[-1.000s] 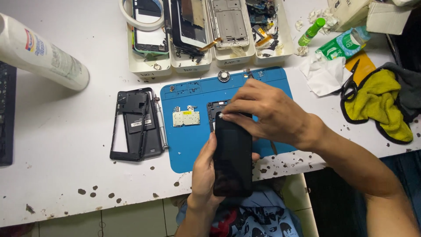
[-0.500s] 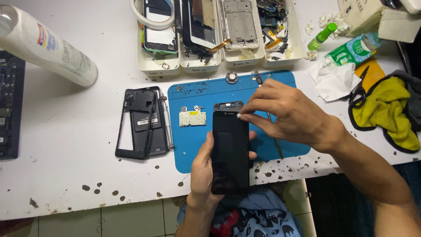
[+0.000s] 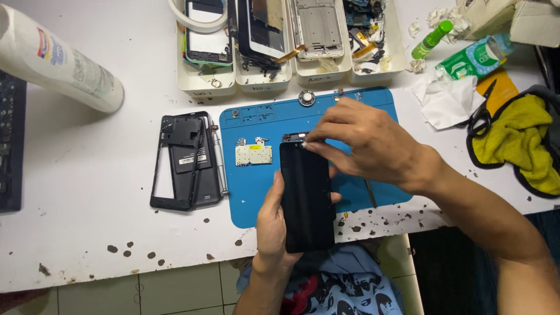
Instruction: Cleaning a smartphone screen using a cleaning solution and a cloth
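A person sits at a white workbench speckled with dark spots, a dark phone held upright over the near edge of a blue repair mat. The left hand cradles the phone from below and behind, fingers wrapped round its lower half, so the phone rests in that palm with the glass facing up. The right hand reaches in from the right and pinches narrowly at the phone's top right corner, fingertips closed on its edge or on something too small to make out. The risk, as I judge it, is the grip: the phone hangs partly past the table edge, and a firm pull or press at the corner could lever it out of the left palm and drop it, or flex and crack the glass. A small circuit board lies on the mat just left of the phone, and a black back frame lies further left, off the mat.
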